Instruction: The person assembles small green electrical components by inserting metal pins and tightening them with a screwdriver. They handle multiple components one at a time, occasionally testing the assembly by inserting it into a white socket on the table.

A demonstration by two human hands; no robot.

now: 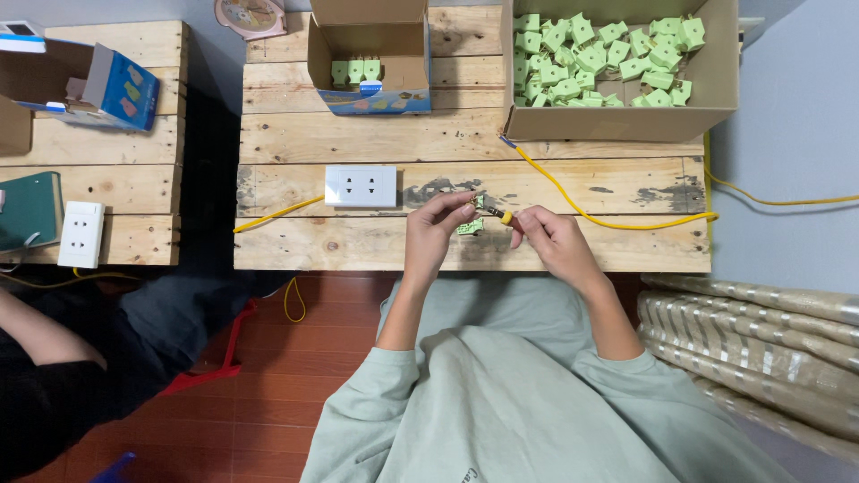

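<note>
- Left hand (436, 225) pinches a small green plastic part (471, 225) between thumb and fingers, held just above the near plank of the pallet-wood surface (376, 246).
- Right hand (548, 234) is closed round the yellow-tipped end of a tool (501, 215); the tip points left, at the green part.
- Key relation: the part lies directly left of the tool tip, touching or nearly so. The tool's long axis runs roughly left to right, tilted slightly up toward the left. The left hand is the nearer one to the part, since it carries it.
- A yellow cable (608, 219) runs from the tool off to the right, loops along the surface and climbs back toward the large box.
- Counts: one white double wall socket (361, 186) on this surface, just left of the left hand; one large cardboard box (716, 98) at far right, heaped with green parts, too many to count; one small open carton (369, 54) at far centre, with about three green parts standing in it.
- Neighbouring surface to the left: a second white socket (80, 234), a blue-printed carton (121, 88), a dark green case (29, 207).
- Another person's dark sleeve (45, 394) shows at lower left, well apart from both hands.
- Rolled patterned fabric (752, 331) lies at right, beyond the surface.
</note>
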